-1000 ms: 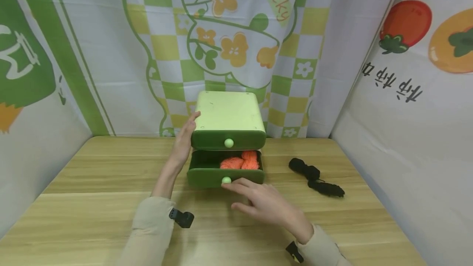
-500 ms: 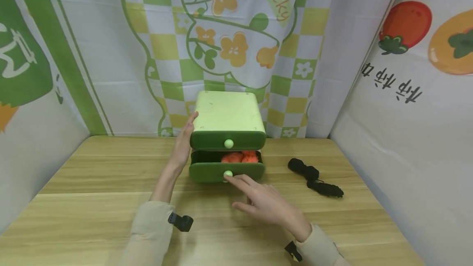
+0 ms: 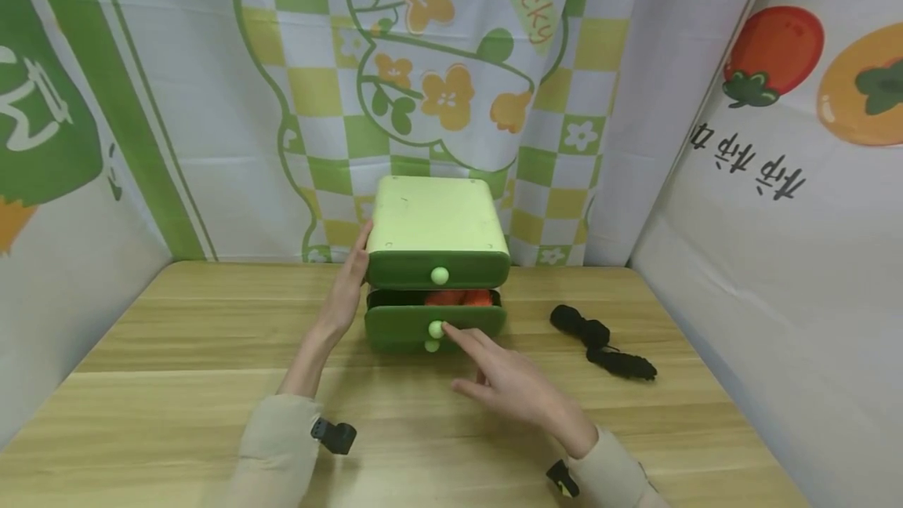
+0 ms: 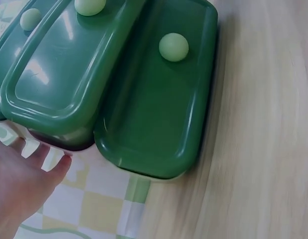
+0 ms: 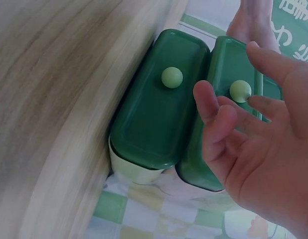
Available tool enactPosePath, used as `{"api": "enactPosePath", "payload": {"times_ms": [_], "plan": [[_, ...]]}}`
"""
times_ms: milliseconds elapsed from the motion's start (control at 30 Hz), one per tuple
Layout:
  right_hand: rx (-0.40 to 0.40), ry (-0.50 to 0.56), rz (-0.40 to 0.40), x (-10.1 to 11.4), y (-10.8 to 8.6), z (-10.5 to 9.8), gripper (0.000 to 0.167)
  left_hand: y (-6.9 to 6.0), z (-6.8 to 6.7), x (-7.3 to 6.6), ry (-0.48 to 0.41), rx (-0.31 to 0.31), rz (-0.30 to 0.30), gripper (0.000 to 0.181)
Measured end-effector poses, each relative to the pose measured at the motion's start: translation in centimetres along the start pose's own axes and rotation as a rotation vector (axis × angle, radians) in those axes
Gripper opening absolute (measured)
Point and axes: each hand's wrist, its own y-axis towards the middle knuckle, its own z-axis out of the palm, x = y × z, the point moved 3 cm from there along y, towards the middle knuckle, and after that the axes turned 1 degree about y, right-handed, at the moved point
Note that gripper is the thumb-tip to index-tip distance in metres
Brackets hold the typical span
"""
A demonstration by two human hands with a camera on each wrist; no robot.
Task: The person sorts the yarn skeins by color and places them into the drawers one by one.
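A small drawer box (image 3: 437,214) with a pale green top and dark green drawer fronts stands on the table. Its middle drawer (image 3: 395,324) sticks partly out, and orange-red yarn (image 3: 458,299) shows through the gap. In the left wrist view the bottom drawer (image 4: 149,109) sits flush in the box. My left hand (image 3: 343,296) rests against the box's left side, fingers extended. With an extended finger, my right hand (image 3: 518,386) touches the round knob (image 3: 436,329) of the middle drawer; in the right wrist view its other fingers are loosely bent and hold nothing.
Two joined black yarn bundles (image 3: 621,363) lie on the wooden table (image 3: 176,375) to the right of the box. A patterned curtain (image 3: 317,100) hangs close behind the box, and printed cloth walls stand at both sides.
The middle drawer has slid inward under my right hand's push, so less of the yarn shows. The bottom drawer's knob has come into view. My left hand stays at the box's side.
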Motion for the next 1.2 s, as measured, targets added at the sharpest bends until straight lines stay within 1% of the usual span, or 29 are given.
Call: {"api": "enactPosePath", "payload": {"times_ms": [67,167,300,367,467,600,733,867,967,1100,1200], "plan": [[-0.002,0.001,0.008,-0.2,0.0,0.0,0.081,-0.2,0.0,-0.1,0.001,0.009,0.013,0.056],[-0.001,0.003,0.017,-0.3,-0.1,0.0,0.081,-0.8,0.2,-1.0,-0.008,0.022,0.025,0.060],[0.003,0.025,0.022,-0.3,0.0,-0.1,0.082,-1.5,0.3,-2.1,-0.024,0.022,0.027,0.060],[0.005,0.049,0.022,-0.4,0.0,-0.1,0.082,-1.6,0.2,-2.1,-0.037,0.015,0.024,0.059],[0.002,0.088,0.028,-0.5,0.1,-0.3,0.081,-1.5,0.1,-1.0,-0.059,0.005,0.015,0.057],[-0.006,0.115,0.038,-0.7,0.1,-0.6,0.081,-1.2,-0.3,1.2,-0.059,0.010,0.005,0.055],[0.000,0.121,0.042,-0.8,0.1,-0.7,0.080,-1.3,-0.5,2.3,-0.050,0.032,-0.008,0.056],[0.001,0.130,0.042,-1.0,0.1,-0.6,0.080,-1.6,-0.6,2.4,-0.048,0.029,-0.030,0.057],[-0.018,0.140,0.037,-1.2,0.1,-0.7,0.080,-1.7,-0.6,2.4,-0.037,0.017,-0.051,0.057],[-0.054,0.151,0.009,-1.5,0.2,-0.9,0.078,-1.7,-0.7,2.1,0.003,0.007,-0.058,0.057],[-0.092,0.152,-0.012,-2.0,0.2,-1.1,0.077,-1.6,-0.9,1.7,0.047,0.009,-0.050,0.058]]}}
